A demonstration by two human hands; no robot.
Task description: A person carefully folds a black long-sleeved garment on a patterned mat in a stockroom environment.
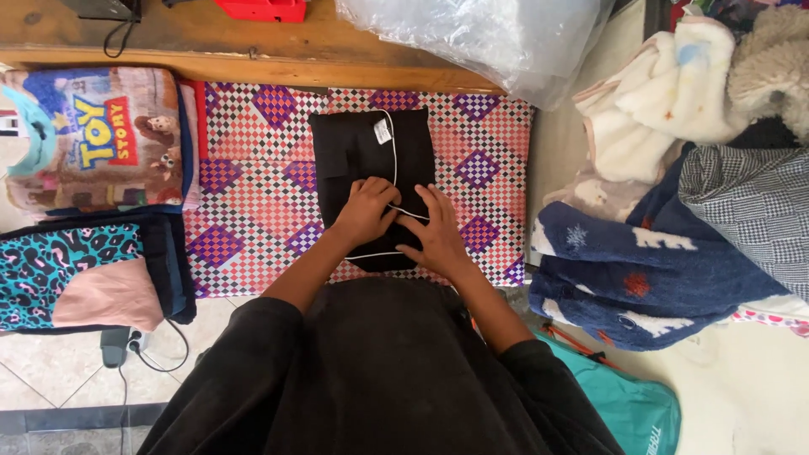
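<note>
The folded black garment lies centred on the checkered mat; left hand and right hand press flat, fingers spread, pinning its near fold; folded stacks sit left of the mat.

Pretty bright, even daylight here, strongest on the right where the pale floor nearly washes out and the clear plastic sheet up top throws some white glare. Shadows are soft, mostly just under the hands and along the wooden bench edge. Focus is decent in the middle, with a bit of wide-angle bending and softness toward the corners.
</note>
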